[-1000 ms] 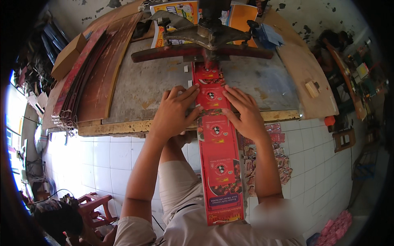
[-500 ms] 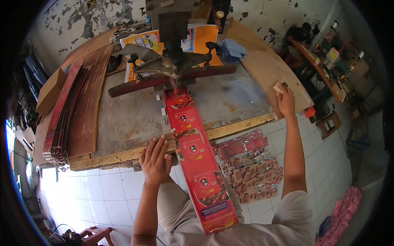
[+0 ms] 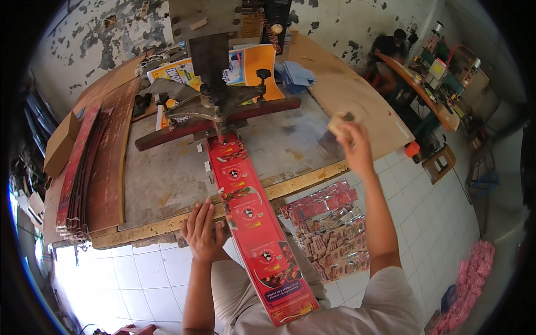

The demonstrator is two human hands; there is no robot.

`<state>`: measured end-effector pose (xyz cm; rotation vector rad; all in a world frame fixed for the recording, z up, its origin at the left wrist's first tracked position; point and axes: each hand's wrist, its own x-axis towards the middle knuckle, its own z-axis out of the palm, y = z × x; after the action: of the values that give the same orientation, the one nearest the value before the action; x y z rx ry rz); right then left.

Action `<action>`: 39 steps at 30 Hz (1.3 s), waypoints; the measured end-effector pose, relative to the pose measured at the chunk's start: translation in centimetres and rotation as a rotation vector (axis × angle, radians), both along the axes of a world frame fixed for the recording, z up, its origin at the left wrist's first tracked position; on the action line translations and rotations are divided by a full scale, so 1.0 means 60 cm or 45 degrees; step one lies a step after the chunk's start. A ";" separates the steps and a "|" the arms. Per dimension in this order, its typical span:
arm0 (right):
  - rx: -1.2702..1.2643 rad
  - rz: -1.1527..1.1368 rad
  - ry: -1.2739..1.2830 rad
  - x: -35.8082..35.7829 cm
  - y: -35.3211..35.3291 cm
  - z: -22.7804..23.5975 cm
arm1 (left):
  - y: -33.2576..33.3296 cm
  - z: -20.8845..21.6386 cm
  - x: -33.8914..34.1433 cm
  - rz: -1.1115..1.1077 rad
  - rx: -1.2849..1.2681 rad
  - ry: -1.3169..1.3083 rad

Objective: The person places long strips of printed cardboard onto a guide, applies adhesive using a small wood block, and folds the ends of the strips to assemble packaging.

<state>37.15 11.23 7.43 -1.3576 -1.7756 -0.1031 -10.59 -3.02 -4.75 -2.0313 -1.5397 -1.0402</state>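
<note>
A long red printed strip (image 3: 250, 215) runs from under the press head (image 3: 220, 106) over the table's front edge and down to my lap. My left hand (image 3: 204, 234) lies on the table edge just left of the strip, fingers stretched out, holding nothing visible. Raised above the right part of the metal plate (image 3: 167, 178), my right hand (image 3: 354, 145) grips a small tan block (image 3: 338, 123). Motion blurs the block, and a dark smear beneath it is unclear. Small white tabs (image 3: 207, 166) sit on the plate along the strip's left side.
Stacked red strips (image 3: 84, 162) and a cardboard box (image 3: 62, 145) stand at the left. Blue sheets (image 3: 296, 75) and a printed poster (image 3: 262, 61) lie behind the press. Printed packets (image 3: 335, 234) cover floor tiles below right. Another person (image 3: 388, 56) sits far right.
My right hand has moved left from the brown board to above the metal plate, still holding the tan block. My left hand stays at the table edge. The whole view has shifted slightly.
</note>
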 end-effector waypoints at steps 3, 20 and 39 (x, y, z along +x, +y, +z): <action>-0.157 0.509 0.050 -0.134 -0.101 0.002 | 0.005 -0.001 0.012 0.021 0.014 -0.015; -0.096 0.090 -0.190 -0.093 -0.013 -0.033 | 0.002 0.011 0.016 -0.001 0.016 -0.017; -0.047 -0.137 -0.462 -0.097 0.040 -0.019 | -0.001 0.008 0.013 -0.004 -0.007 -0.048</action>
<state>31.34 13.61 6.27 -1.5346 -2.0066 -0.3986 -9.79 -3.05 -4.29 -2.0291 -1.5606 -1.0825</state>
